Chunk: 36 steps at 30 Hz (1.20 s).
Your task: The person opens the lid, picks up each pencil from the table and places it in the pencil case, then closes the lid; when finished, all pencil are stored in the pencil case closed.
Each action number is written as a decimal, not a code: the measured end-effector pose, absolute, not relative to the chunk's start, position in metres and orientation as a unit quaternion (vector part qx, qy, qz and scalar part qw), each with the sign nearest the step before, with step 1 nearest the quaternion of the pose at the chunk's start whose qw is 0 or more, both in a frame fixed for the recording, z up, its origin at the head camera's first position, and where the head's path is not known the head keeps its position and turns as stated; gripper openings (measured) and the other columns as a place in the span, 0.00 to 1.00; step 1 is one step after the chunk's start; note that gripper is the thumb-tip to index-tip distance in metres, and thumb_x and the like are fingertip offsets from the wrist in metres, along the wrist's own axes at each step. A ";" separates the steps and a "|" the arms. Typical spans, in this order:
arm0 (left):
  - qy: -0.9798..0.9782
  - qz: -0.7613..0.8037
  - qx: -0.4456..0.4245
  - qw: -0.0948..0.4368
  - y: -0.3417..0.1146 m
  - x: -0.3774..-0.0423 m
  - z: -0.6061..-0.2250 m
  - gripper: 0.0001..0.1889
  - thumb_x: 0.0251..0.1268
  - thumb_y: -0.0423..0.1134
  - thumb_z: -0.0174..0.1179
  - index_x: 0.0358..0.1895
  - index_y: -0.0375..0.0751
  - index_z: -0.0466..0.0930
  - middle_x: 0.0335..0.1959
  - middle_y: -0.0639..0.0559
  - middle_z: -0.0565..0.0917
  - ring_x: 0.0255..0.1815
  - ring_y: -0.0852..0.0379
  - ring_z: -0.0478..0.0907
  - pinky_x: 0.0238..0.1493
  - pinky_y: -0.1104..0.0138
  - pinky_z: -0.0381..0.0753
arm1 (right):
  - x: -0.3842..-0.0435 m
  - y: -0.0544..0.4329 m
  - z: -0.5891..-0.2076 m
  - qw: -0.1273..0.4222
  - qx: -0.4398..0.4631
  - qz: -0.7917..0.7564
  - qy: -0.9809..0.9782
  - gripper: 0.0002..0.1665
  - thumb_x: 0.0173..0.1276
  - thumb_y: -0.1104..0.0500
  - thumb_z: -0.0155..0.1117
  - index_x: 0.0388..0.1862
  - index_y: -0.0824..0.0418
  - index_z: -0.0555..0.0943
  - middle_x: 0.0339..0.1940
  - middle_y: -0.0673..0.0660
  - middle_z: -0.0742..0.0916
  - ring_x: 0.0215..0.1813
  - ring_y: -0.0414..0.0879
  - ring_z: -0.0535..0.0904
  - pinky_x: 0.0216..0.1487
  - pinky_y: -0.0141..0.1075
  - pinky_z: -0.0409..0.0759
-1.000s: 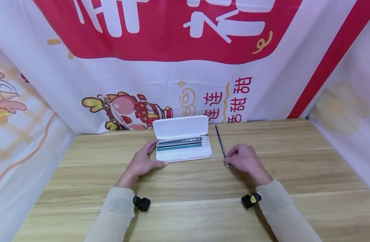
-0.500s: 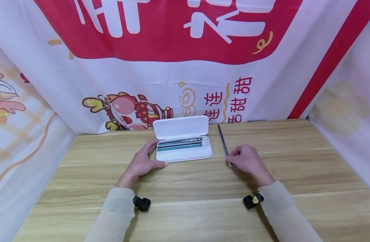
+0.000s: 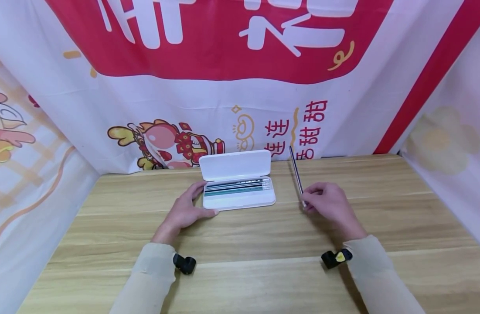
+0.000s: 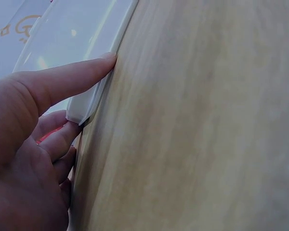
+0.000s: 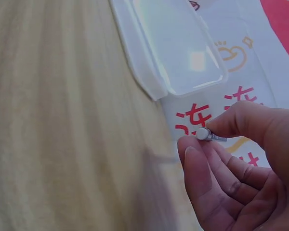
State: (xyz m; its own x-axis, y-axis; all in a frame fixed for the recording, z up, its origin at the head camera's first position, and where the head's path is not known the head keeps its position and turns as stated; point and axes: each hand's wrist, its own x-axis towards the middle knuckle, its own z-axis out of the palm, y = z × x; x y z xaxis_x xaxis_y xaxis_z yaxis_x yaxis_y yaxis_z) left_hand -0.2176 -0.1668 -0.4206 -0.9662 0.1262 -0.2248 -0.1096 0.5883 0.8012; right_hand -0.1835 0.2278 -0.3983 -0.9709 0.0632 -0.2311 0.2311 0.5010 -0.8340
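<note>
In the head view a white pencil case (image 3: pixel 240 202) lies with its lid (image 3: pixel 235 165) raised, and several dark and green pencils (image 3: pixel 233 187) are side by side in it. My left hand (image 3: pixel 185 210) holds the case's left end, thumb along the front edge and fingers round the far side; the left wrist view shows the thumb (image 4: pixel 70 82) on the rim. Right of the case, my right hand (image 3: pixel 328 201) pinches a dark pencil (image 3: pixel 296 172) near its white eraser end (image 5: pixel 202 134). The pencil's far end tilts up off the table.
The wooden table (image 3: pixel 247 279) runs under both forearms. Behind it hangs a white and red printed cloth (image 3: pixel 224 104), close to the raised lid and the pencil's far end. More printed cloth stands at both sides.
My right hand has moved a little to the right and lifted the pencil, whose far end now stands higher before the cloth. The left hand and the pencil case have stayed put.
</note>
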 end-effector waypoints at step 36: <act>0.887 0.444 0.012 0.127 -0.168 -0.218 -0.422 0.51 0.61 0.50 0.80 0.85 0.59 0.60 0.88 0.49 0.63 0.90 0.38 0.51 0.86 0.32 0.47 | -0.191 0.197 -0.391 0.049 -0.067 -0.479 0.874 0.08 0.80 0.59 0.66 0.53 0.58 0.86 0.44 0.58 0.91 0.44 0.54 0.87 0.45 0.46 0.91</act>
